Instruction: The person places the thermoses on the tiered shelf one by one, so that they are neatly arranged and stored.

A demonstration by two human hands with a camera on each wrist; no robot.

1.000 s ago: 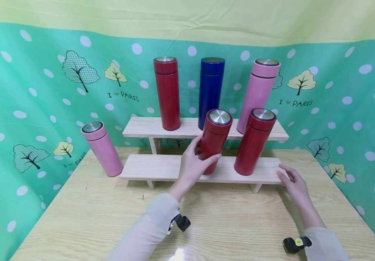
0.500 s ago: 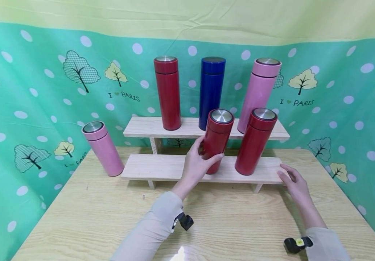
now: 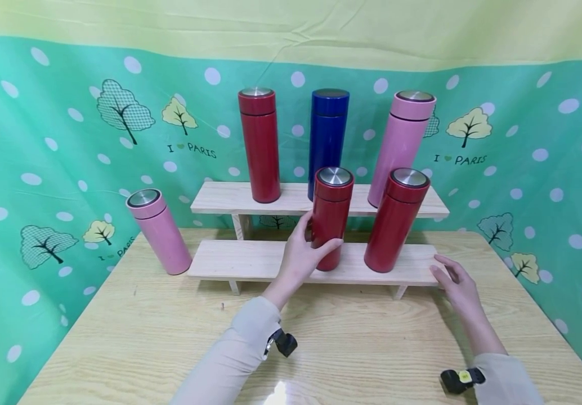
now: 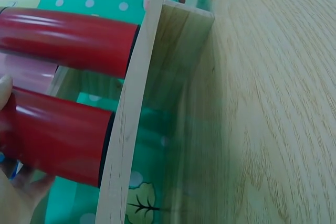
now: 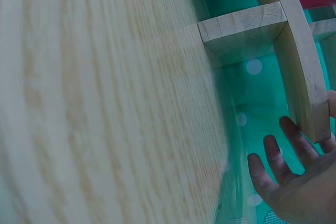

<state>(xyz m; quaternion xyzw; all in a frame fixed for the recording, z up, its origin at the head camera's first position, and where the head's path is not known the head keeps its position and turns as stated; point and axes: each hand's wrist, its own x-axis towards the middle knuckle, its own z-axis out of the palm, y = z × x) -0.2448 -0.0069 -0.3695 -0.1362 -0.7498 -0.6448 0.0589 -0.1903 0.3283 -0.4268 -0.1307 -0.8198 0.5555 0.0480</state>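
Note:
My left hand [image 3: 298, 261] grips a red thermos bottle [image 3: 330, 222] with a silver lid, thumb in front and fingers round its left side. The bottle stands nearly upright on the lower board of a wooden two-step shelf [image 3: 242, 260]. Just to its right is another red thermos [image 3: 394, 225]. At the right end of the lower board, my right hand [image 3: 459, 289] holds the board's end, thumb above and fingers below; in the right wrist view several of its fingers [image 5: 273, 156] extend loosely under it. The left wrist view shows the gripped bottle's base [image 4: 63, 135] against the board.
On the upper board [image 3: 220, 197] stand a red thermos [image 3: 260, 146], a blue thermos [image 3: 328, 140] and a pink thermos [image 3: 403, 140]. Another pink thermos [image 3: 161, 233] is on the wooden table [image 3: 341, 349], left of the shelf. A green patterned cloth [image 3: 159, 112] hangs behind.
The gripped red bottle shifts slightly right, then back left, and its top now leans less to the right. My left hand moves with it. The right hand stays at the shelf end.

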